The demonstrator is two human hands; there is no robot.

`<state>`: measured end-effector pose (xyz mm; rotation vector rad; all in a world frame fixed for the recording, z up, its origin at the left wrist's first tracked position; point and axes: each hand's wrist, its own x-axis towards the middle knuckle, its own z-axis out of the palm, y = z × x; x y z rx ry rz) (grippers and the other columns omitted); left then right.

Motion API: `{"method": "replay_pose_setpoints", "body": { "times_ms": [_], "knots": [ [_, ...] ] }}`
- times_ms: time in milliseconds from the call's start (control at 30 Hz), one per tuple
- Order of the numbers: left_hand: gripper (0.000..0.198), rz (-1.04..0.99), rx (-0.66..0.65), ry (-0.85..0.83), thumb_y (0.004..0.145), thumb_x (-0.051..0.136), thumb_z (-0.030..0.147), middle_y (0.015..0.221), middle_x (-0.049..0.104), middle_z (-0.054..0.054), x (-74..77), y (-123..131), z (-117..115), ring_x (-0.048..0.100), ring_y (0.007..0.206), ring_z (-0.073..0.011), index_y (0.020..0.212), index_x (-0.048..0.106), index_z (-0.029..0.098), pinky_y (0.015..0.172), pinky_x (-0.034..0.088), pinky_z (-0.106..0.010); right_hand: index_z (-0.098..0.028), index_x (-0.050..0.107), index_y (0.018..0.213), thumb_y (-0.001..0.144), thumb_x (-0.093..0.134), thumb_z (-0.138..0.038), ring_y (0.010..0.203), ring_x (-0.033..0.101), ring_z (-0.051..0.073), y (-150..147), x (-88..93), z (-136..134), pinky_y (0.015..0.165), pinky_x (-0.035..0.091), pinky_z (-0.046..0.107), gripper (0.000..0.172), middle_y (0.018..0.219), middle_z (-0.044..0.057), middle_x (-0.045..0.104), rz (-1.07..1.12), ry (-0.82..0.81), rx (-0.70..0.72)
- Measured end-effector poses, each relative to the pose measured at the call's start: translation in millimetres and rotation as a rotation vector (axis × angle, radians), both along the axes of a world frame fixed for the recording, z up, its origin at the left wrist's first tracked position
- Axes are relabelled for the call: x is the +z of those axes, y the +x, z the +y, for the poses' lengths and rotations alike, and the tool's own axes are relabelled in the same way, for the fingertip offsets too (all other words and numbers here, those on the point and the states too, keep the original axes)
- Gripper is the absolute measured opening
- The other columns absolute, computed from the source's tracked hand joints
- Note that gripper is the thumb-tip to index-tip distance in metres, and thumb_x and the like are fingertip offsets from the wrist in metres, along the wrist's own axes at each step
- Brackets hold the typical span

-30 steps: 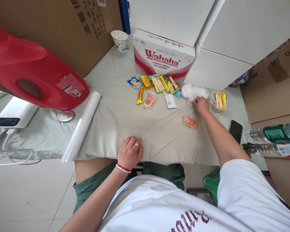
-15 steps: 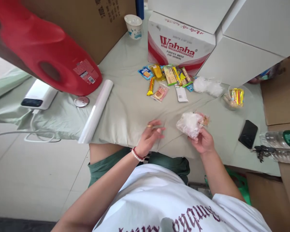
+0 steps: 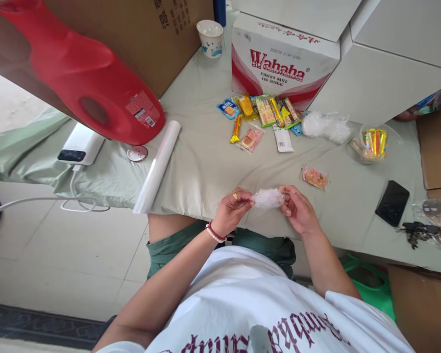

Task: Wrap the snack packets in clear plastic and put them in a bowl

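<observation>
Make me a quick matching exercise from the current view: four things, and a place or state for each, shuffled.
Things:
1. Smaller clear plastic bundle
2. Black phone
3. Paper cup
4. White device

Places and states:
A. Left of the Wahaha box
B. White cable plugged in
C. Between the left hand and the right hand
D. On the table, right of the right hand

Pairs: 1-C, 2-D, 3-A, 4-B

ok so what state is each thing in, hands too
left hand, pinching one end of plastic bundle
right hand, pinching the other end
plastic bundle, crumpled, held at both ends
red jug, standing
white cup, upright
white device, cable plugged in
white roll, wound up, lying down
black phone, lying flat
clear bowl, holding yellow packets
</observation>
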<state>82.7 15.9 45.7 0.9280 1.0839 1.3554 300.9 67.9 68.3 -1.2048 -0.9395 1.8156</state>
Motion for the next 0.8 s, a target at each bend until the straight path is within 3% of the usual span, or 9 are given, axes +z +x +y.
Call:
{"method": "replay_pose_setpoints", "body": {
  "times_ms": [100,200,267,367,433,500,600,733,800],
  "knots": [
    [0.019,0.185,0.003,0.143,0.090,0.076,0.041,0.097,0.068,-0.007,2.2,-5.0,-0.2,0.066,0.090,-0.0193,0.089,0.077,0.023,0.088,0.054,-0.037,-0.023,0.074,0.106,0.073,0.087,-0.060,0.051,0.045,0.007,1.9,3.3,4.0,0.049,0.035,0.021,0.052,0.075,-0.002,0.067,-0.035,-0.006,0.261],
    [0.015,0.332,0.053,0.198,0.094,0.071,0.037,0.108,0.067,-0.009,0.2,-13.2,2.0,0.066,0.100,-0.0205,0.090,0.077,0.024,0.095,0.053,-0.040,-0.021,0.078,0.096,0.074,0.087,-0.055,0.066,0.059,0.013,0.0,3.8,2.6,0.063,0.046,0.026,0.042,0.080,0.002,0.071,-0.096,0.081,0.453],
    [0.015,0.353,0.103,0.167,0.092,0.074,0.038,0.114,0.065,-0.009,-1.0,-17.3,2.5,0.065,0.108,-0.0220,0.090,0.075,0.023,0.098,0.053,-0.040,-0.023,0.079,0.093,0.083,0.080,-0.053,0.070,0.060,0.015,-3.0,4.3,-0.4,0.066,0.047,0.028,0.031,0.081,0.002,0.071,-0.221,0.235,0.388],
    [0.032,0.143,0.193,-0.023,0.088,0.076,0.051,0.121,0.061,-0.009,2.0,-16.0,0.1,0.064,0.113,-0.0239,0.102,0.068,0.023,0.089,0.059,-0.039,-0.028,0.080,0.096,0.091,0.072,-0.043,0.069,0.058,0.016,-9.0,7.5,-6.0,0.067,0.046,0.030,0.018,0.083,0.002,0.070,-0.507,0.535,0.206],
    [0.046,-0.048,0.146,-0.175,0.087,0.073,0.062,0.123,0.062,-0.009,6.5,-9.7,-2.5,0.067,0.108,-0.0236,0.111,0.063,0.024,0.083,0.061,-0.038,-0.031,0.081,0.098,0.093,0.069,-0.039,0.068,0.059,0.018,-14.2,10.3,-9.9,0.069,0.048,0.033,0.015,0.085,0.003,0.071,-0.631,0.673,0.148],
    [0.052,-0.123,0.032,-0.267,0.082,0.079,0.062,0.116,0.067,-0.008,10.3,-1.5,-4.0,0.070,0.100,-0.0217,0.111,0.063,0.022,0.082,0.060,-0.035,-0.034,0.081,0.097,0.093,0.069,-0.038,0.070,0.061,0.019,-19.7,11.9,-13.2,0.073,0.050,0.036,0.013,0.088,0.003,0.073,-0.654,0.710,0.131],
    [0.049,-0.141,-0.032,-0.314,0.071,0.091,0.051,0.095,0.071,-0.003,11.3,6.2,-2.2,0.069,0.087,-0.0175,0.097,0.066,0.018,0.082,0.058,-0.032,-0.033,0.080,0.093,0.089,0.075,-0.041,0.069,0.061,0.019,-24.2,10.9,-14.1,0.071,0.051,0.035,0.010,0.085,0.002,0.074,-0.546,0.583,0.048],
    [0.049,-0.305,0.069,-0.345,0.064,0.096,0.045,0.080,0.067,0.003,7.0,-0.7,2.7,0.065,0.073,-0.0119,0.088,0.063,0.018,0.078,0.059,-0.031,-0.028,0.077,0.089,0.078,0.085,-0.043,0.062,0.053,0.012,-15.0,8.1,-7.0,0.056,0.043,0.026,0.020,0.079,-0.001,0.070,-0.216,0.272,-0.184],
    [0.050,-0.350,0.124,-0.339,0.062,0.098,0.043,0.075,0.064,0.005,5.4,-8.4,3.3,0.063,0.069,-0.0096,0.084,0.060,0.019,0.071,0.058,-0.027,-0.026,0.075,0.088,0.073,0.089,-0.042,0.055,0.044,0.009,-6.2,7.2,-3.4,0.049,0.036,0.023,0.026,0.076,-0.002,0.067,-0.097,0.141,-0.225]
  ]
}}
